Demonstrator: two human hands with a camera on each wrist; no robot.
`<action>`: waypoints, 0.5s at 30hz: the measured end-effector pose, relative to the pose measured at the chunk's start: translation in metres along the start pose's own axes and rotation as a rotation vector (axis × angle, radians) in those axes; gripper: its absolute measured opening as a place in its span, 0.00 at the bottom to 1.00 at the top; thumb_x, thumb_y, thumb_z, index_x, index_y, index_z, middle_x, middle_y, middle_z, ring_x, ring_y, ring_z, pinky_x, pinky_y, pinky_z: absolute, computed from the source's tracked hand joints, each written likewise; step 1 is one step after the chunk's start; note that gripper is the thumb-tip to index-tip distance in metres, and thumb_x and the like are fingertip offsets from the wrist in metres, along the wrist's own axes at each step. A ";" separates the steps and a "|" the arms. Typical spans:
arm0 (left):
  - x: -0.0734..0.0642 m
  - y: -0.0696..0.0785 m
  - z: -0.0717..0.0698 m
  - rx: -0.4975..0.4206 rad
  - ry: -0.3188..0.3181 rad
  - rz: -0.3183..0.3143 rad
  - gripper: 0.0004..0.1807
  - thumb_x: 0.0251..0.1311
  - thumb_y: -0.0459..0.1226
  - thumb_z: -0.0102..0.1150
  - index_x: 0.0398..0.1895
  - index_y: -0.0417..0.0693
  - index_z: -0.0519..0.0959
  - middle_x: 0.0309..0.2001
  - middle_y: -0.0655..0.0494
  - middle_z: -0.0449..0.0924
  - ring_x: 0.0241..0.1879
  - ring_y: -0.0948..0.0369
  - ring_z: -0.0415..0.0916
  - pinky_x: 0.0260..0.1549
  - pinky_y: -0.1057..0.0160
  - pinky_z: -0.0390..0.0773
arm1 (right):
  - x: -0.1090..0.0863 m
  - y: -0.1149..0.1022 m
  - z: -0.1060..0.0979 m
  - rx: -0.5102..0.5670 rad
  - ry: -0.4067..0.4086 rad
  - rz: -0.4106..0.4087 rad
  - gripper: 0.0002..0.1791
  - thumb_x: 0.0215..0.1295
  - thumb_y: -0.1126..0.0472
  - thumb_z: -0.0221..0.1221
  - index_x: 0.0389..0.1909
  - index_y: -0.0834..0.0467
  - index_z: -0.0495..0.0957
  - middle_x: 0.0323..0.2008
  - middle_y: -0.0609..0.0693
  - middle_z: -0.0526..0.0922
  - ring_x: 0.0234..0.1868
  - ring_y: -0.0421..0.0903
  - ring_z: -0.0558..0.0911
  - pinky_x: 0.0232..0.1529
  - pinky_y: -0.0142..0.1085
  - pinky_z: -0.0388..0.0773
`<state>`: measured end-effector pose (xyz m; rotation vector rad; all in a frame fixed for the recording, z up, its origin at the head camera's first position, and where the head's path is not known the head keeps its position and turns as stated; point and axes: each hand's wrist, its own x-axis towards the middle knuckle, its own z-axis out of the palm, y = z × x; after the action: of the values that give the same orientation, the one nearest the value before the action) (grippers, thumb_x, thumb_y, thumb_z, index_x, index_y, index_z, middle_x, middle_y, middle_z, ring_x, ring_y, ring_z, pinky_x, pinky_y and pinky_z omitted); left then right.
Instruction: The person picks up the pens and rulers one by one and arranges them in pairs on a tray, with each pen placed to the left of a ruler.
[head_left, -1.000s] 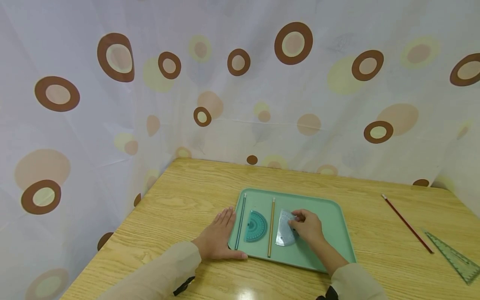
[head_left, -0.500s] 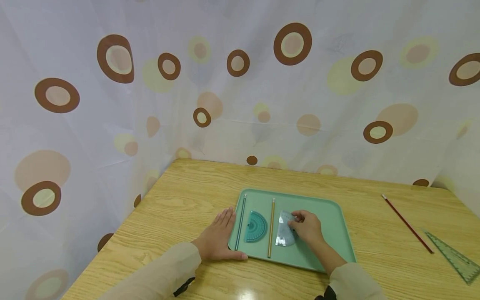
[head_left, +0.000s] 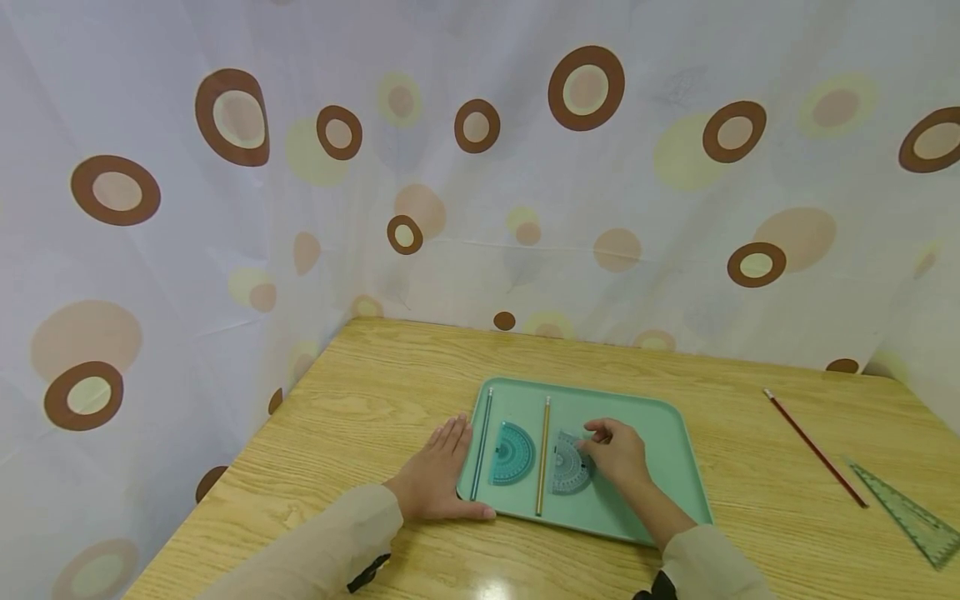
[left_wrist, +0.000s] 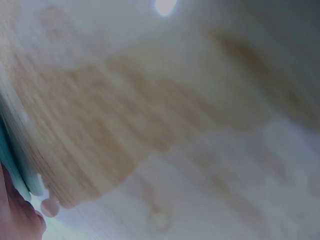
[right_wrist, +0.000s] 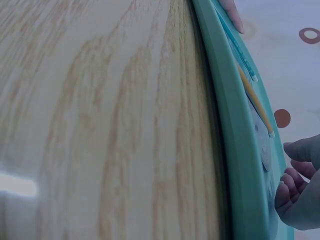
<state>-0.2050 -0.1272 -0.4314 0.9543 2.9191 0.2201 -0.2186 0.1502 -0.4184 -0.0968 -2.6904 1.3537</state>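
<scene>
A clear protractor (head_left: 567,468) lies flat on the green tray (head_left: 663,475), just right of a yellow pencil (head_left: 543,458). My right hand (head_left: 619,457) hovers at its right edge, fingers loosely bent. In the right wrist view a gap shows between that hand's (right_wrist: 300,192) thumb and fingers, with nothing held. My left hand (head_left: 435,479) rests with straight fingers along the tray's left edge, its thumb by the front left corner. Nearest to it in the tray are a dark blue-green pencil (head_left: 482,442) and a teal protractor (head_left: 513,454).
A red pencil (head_left: 813,446) lies on the wooden table (head_left: 405,367) right of the tray. Beyond it, near the right edge, is a clear greenish set square (head_left: 911,515). A patterned curtain (head_left: 480,192) hangs behind and beside the table.
The clear protractor was tilted and pinched in my right hand; now it lies flat on the tray, let go. My left hand has not moved.
</scene>
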 end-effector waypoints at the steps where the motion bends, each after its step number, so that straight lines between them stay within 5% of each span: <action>1: 0.000 0.000 0.000 0.001 0.000 0.002 0.63 0.48 0.74 0.42 0.71 0.33 0.44 0.73 0.37 0.38 0.73 0.48 0.38 0.70 0.52 0.49 | 0.000 0.000 -0.001 0.002 0.004 -0.003 0.13 0.53 0.69 0.61 0.39 0.71 0.78 0.27 0.56 0.77 0.29 0.45 0.72 0.28 0.32 0.68; 15: -0.001 0.001 -0.003 -0.013 -0.014 0.000 0.62 0.49 0.73 0.44 0.71 0.32 0.43 0.73 0.37 0.38 0.73 0.47 0.38 0.70 0.51 0.49 | -0.002 0.001 -0.011 0.009 0.042 -0.028 0.13 0.57 0.68 0.60 0.43 0.70 0.78 0.37 0.62 0.81 0.39 0.52 0.78 0.36 0.32 0.74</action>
<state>-0.2037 -0.1272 -0.4285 0.9508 2.9012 0.2307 -0.2149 0.1594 -0.4131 -0.0855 -2.6411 1.3412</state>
